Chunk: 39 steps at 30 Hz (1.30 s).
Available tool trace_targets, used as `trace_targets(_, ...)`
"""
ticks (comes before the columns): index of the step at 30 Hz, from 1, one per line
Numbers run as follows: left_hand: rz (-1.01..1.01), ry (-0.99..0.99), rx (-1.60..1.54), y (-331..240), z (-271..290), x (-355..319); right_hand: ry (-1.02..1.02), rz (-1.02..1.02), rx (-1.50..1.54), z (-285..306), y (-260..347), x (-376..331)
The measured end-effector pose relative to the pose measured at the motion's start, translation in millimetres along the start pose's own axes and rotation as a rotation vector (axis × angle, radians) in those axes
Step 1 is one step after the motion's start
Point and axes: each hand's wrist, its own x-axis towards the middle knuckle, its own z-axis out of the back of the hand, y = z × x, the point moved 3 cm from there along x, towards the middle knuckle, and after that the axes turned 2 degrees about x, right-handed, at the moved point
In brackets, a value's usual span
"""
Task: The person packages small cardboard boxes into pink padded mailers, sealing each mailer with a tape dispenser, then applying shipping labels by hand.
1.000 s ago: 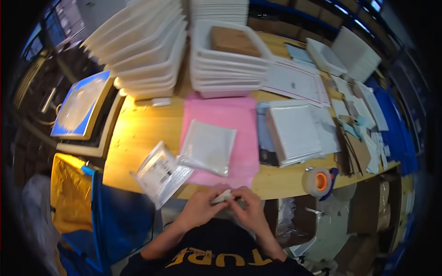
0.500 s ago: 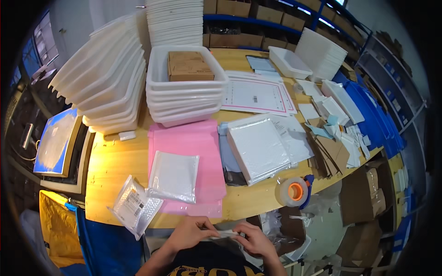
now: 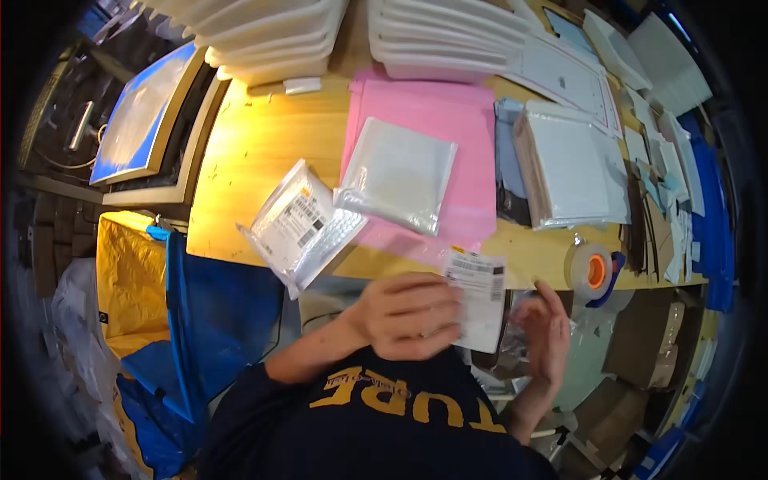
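Observation:
A white shipping label (image 3: 480, 300) with dark print and barcodes stands out from my left hand (image 3: 412, 316), whose closed fingers grip its left edge above the table's front edge. Apart from it on the right, my right hand (image 3: 548, 328) is raised with the fingers spread and holds nothing. Beyond my hands, a white padded mailer (image 3: 400, 172) lies on the pink mailer sheets (image 3: 476, 172). Partly under its left corner rests a silvery bubble parcel (image 3: 308, 224) bearing a similar label, jutting over the table's front edge.
A tape roll (image 3: 596, 270) with an orange core sits at the front right of the wooden table (image 3: 240, 160). A stack of white mailers (image 3: 560, 168) lies behind it. White tubs (image 3: 448, 40) are stacked at the back. A blue and yellow bag (image 3: 216, 312) hangs open at left.
The view has tilted downward. The label, earlier pinched low between both hands, is now turned to show its printed face; my right hand has let go and opened.

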Motion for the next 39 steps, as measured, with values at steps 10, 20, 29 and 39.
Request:
trace_targets(10, 0.385, 0.063, 0.478, 26.0, 52.5, -72.6, 0.046, 0.191, 0.064, -158.5, 4.0, 121.0)
trace_targets(20, 0.901, 0.089, 0.96, 65.7, 154.4, -114.2, -0.287, 0.781, -1.136, -189.1, -47.3, 187.7)
trace_targets(29, 1.468, -0.219, 0.162, 77.6, 252.0, -134.3, -0.144, 0.685, -1.31, -167.3, -67.1, 204.0)
trace_targets(39, 1.091, -1.101, 0.507, 182.7, 471.6, -88.3, -0.144, 0.267, -1.158, -161.9, -38.6, 207.1)
